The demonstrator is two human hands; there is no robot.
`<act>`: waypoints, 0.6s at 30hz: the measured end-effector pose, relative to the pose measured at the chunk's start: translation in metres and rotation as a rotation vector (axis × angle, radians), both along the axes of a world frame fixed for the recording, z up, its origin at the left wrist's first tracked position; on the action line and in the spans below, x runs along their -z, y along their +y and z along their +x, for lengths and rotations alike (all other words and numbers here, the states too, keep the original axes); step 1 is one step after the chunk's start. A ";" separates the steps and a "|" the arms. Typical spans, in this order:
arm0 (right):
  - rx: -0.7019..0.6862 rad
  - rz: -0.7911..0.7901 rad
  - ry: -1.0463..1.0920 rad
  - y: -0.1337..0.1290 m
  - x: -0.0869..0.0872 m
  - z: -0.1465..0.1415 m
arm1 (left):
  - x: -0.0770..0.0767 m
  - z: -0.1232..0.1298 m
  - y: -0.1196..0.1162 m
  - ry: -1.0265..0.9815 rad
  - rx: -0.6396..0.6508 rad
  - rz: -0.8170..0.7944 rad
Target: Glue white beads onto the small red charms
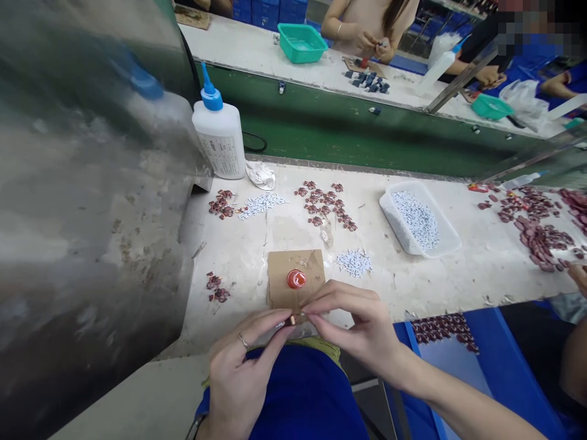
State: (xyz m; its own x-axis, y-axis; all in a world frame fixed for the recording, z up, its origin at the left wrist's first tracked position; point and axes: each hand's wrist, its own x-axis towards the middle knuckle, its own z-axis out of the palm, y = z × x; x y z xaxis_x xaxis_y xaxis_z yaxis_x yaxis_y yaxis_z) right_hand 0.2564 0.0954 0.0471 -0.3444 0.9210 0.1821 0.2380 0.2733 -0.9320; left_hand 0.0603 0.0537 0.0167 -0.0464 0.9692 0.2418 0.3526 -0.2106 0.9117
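Note:
My left hand [243,360], wearing a ring, pinches a small dark brown piece [290,321] between thumb and fingers, just past the near edge of a cardboard square [280,275]. Close beside it, my right hand [362,318] has its thumb and fingertips closed together; whatever is in that pinch is too small to make out. A round red blob or cap [296,279] with a glossy top rests on the cardboard. Right of the cardboard lies a pile of tiny pale blue-white pieces [354,263]. Several dark red-brown pieces [325,205] are spread out behind.
A white bottle [220,137] with a blue nozzle stands at the back left beside a metal panel [92,244]. A translucent tray [447,235] holds more pale pieces. Brown pieces [541,244] lie at right, near another person's hand [578,278]. People work at the bench [247,49] opposite.

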 end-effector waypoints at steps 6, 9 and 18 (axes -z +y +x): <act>-0.040 -0.029 -0.033 -0.002 -0.002 -0.003 | -0.001 0.000 0.000 -0.025 -0.003 -0.020; -0.068 -0.017 -0.079 -0.003 -0.003 -0.002 | 0.000 0.000 0.000 -0.015 -0.011 -0.013; -0.185 0.210 -0.263 0.002 -0.014 0.004 | -0.004 0.000 0.008 -0.054 0.014 0.018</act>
